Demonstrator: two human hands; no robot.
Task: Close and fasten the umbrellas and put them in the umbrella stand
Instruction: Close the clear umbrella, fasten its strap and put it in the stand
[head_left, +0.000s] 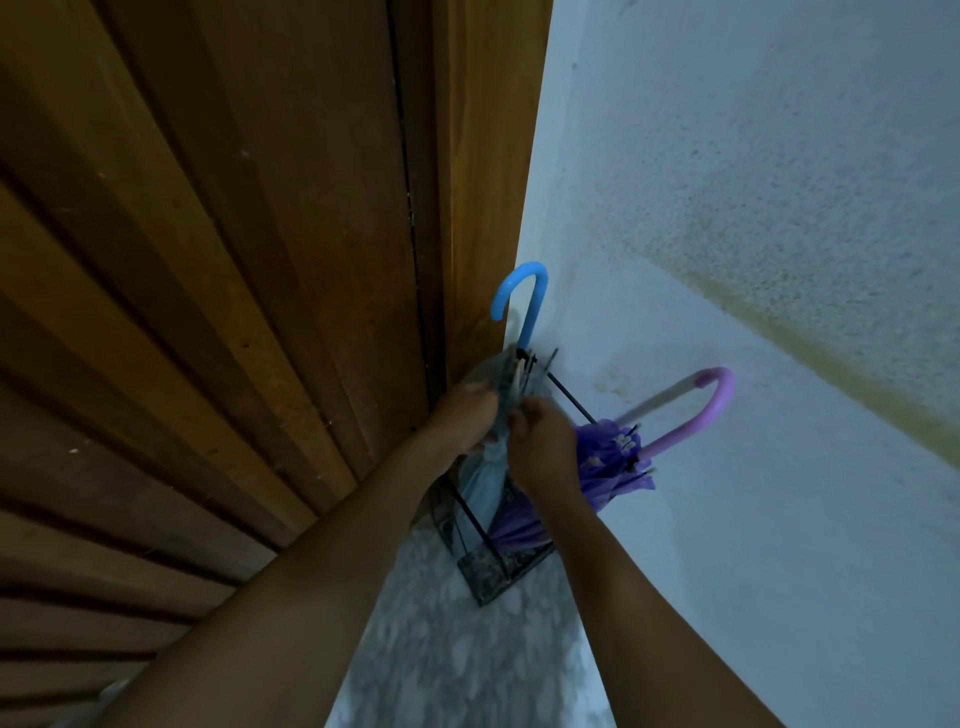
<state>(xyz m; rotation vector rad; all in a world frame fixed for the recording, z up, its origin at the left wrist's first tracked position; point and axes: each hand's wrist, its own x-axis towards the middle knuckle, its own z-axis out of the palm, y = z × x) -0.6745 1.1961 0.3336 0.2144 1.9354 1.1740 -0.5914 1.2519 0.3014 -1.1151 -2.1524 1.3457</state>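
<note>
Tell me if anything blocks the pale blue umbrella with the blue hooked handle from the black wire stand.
Nothing visible does. The pale blue umbrella already stands inside the black wire stand, beside the purple pink-handled umbrella, which leans rightward.

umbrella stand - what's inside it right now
Two closed umbrellas stand in the umbrella stand: a purple umbrella with a pink handle, and a light blue umbrella that the left hand and right hand grip. Their tips are hidden by fabric.

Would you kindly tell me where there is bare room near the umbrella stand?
Bare floor lies before the stand, between door and wall. The stand itself is crowded: purple umbrella, blue-handled umbrella, left hand and right hand gripping it.
</note>
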